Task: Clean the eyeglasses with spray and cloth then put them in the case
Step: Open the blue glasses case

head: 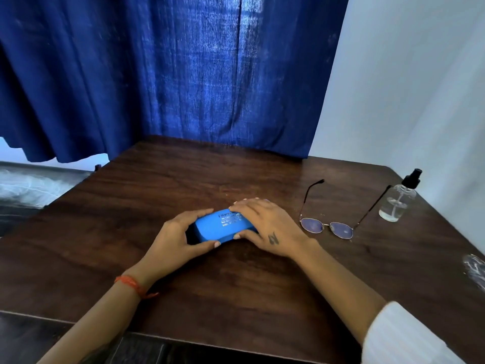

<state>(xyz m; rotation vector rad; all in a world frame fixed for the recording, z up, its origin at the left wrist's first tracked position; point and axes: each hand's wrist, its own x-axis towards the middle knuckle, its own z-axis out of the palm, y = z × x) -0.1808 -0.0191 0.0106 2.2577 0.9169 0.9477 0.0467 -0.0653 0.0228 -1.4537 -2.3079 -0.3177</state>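
At frame centre, your left hand [175,233] and right hand [265,224] clasp the shut blue case [223,227] on the counter [236,285], likely to open it; eyeglasses [326,227] and spray bottle [399,200] wait at right.

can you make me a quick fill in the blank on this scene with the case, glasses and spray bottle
1. Both hands, the left hand and the right hand, hold the ____ case.
2. The glasses lie on the table with their arms ____.
3. The spray bottle stands to the ____ of the glasses.
4. The case lid is ____.

Missing words: blue; unfolded; right; closed
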